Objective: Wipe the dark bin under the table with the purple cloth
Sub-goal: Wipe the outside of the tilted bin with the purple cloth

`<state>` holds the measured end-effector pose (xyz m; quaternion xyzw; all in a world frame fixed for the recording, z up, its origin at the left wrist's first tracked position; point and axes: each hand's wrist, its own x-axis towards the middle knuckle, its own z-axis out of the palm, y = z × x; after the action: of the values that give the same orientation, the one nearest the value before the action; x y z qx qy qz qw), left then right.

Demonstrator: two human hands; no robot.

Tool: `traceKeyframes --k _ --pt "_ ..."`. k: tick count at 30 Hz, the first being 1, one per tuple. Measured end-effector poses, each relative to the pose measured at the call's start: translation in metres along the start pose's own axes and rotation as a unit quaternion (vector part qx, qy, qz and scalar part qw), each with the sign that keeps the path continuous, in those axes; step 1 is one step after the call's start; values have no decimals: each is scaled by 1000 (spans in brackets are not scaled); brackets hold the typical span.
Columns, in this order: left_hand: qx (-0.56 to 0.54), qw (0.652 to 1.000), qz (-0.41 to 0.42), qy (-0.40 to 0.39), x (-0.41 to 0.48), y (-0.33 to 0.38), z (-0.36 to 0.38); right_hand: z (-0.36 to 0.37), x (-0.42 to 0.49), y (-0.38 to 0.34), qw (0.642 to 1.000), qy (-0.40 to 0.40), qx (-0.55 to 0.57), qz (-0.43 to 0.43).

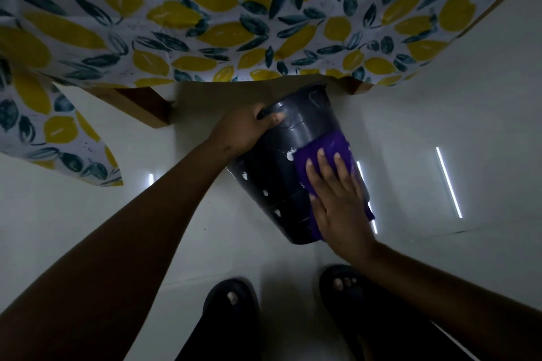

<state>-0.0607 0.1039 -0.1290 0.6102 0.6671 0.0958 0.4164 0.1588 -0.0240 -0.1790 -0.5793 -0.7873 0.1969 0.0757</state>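
Dim room, glossy pale floor [440, 126] with a few strip-light reflections on it. A lemon-print tablecloth [205, 9] fills the whole top of the frame, draped over a wooden worktop [140, 105].

The dark round plastic bin [278, 179] is in the middle of the frame, tipped over. Its rim points up towards the worktop edge and its base points down towards the person's dark sandals [231, 316]. I can't tell if the base rests on the floor or hangs free.

The left hand [243, 129] grips the rim at centre left, fingers curled over the edge. The right hand [334, 199] lies flat with straight fingers [322, 158], pressing the purple cloth [337, 146] onto the bin's right side.

Stuff I reckon could go wrong:

- The bin is only held at one spot on the rim. A hard push from the wiping hand could twist it round or pop it out of that grip.
- The cloth isn't pinched, just pressed under the palm. On a curved, slick wall it could slide off and drop to the floor.
- The rim sits right by the worktop edge, so pushing upwards could knock it or snag the hanging tablecloth.
- The white specks [290, 155] left of the cloth look dried on. In this light they'd be easy to miss.
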Motion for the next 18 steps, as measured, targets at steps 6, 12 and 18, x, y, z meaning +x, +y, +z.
traceKeyframes --k 6,12,18 --pt "-4 999 21 -25 7 8 -1 -11 30 -1 997 -21 -57 -52" --pt "-10 1000 13 -16 4 10 0 -14 44 -3 1000 8 -18 -12" --pt "33 999 -4 6 8 6 4 3 -14 -6 993 -34 -110 -40"
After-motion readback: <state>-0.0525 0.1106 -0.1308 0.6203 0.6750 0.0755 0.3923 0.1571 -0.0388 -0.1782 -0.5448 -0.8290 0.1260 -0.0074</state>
